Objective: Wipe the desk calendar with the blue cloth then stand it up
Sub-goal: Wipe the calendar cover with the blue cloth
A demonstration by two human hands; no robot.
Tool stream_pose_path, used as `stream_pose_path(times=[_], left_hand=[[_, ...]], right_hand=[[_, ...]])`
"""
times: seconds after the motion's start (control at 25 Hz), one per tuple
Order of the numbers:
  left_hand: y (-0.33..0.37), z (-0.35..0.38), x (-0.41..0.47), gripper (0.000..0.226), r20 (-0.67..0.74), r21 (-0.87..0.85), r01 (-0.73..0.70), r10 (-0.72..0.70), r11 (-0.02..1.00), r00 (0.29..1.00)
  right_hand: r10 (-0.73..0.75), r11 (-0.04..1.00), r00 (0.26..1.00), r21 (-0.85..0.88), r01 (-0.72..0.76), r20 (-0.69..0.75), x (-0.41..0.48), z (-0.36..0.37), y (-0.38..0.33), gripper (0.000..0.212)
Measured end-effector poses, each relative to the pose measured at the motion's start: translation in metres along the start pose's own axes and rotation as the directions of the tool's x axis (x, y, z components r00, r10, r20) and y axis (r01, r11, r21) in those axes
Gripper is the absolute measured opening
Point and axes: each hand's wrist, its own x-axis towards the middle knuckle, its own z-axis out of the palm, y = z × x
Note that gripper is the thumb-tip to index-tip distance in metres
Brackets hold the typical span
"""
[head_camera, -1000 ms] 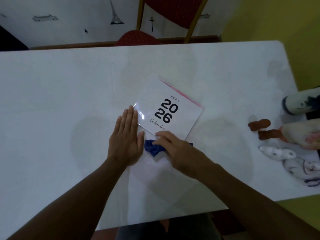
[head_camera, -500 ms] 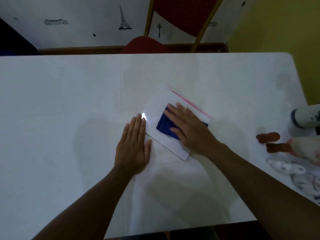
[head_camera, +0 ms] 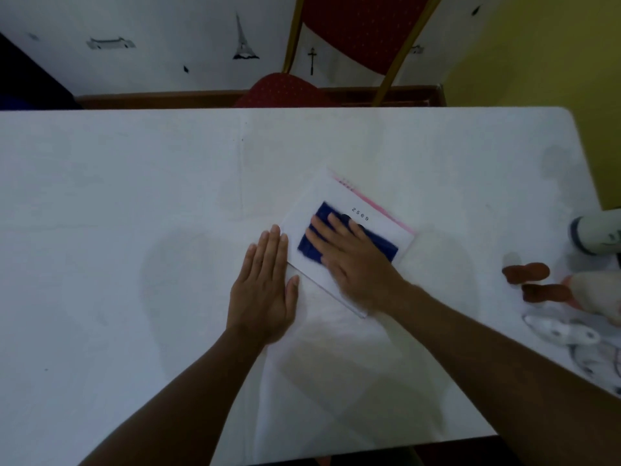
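Observation:
A white desk calendar point(head_camera: 373, 203) with a pink top edge lies flat and turned at an angle near the middle of the white table point(head_camera: 134, 196). The blue cloth point(head_camera: 311, 243) is spread over its cover, hiding most of the print. My right hand point(head_camera: 353, 260) lies flat on the cloth, pressing it onto the calendar. My left hand point(head_camera: 265, 287) rests flat on the table with fingers together, its fingertips against the calendar's left edge.
At the right edge of the table lie soft toys point(head_camera: 571, 297) with brown feet and a white cylindrical object point(head_camera: 594, 233). A red chair point(head_camera: 285, 90) stands behind the far edge. The table's near edge runs just below my forearms.
My right hand has carried the blue cloth from the calendar's near corner up onto its cover, covering the large print. My left hand has stayed at the left edge.

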Motion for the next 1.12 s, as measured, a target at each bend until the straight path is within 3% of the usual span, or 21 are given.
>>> stream_pose_path(times=[0.2, 0.4, 0.6, 0.88, 1.0, 1.12], left_hand=[[0.001, -0.001, 0.001, 0.071, 0.012, 0.004, 0.012, -0.012, 1.000, 1.000], [0.002, -0.002, 0.001, 0.072, -0.005, -0.009, 0.007, -0.007, 1.000, 1.000], [0.002, -0.003, 0.000, 0.071, -0.007, 0.004, 0.004, -0.004, 1.000, 1.000], [0.003, -0.003, 0.000, 0.070, 0.019, 0.017, 0.019, -0.020, 1.000, 1.000], [0.002, -0.003, 0.001, 0.071, 0.020, 0.020, 0.008, -0.009, 1.000, 1.000], [0.002, -0.001, -0.001, 0.071, 0.017, 0.015, 0.008, -0.009, 1.000, 1.000]], right_hand=[[-0.164, 0.986, 0.978, 0.047, 0.159, 0.132, -0.069, -0.002, 0.010, 0.054], [0.011, 0.999, 0.997, 0.031, -0.013, 0.080, -0.022, -0.022, 0.034, 0.057], [0.150, 0.987, 0.989, 0.047, -0.151, 0.012, 0.031, -0.012, 0.006, 0.056], [-0.010, 0.994, 0.998, 0.109, 0.003, 0.066, -0.049, 0.008, -0.010, 0.057], [-0.041, 0.991, 0.994, 0.134, 0.028, 0.097, -0.036, -0.003, 0.007, 0.056], [0.037, 0.996, 0.998, 0.085, -0.041, 0.052, 0.013, -0.010, 0.017, 0.056]])
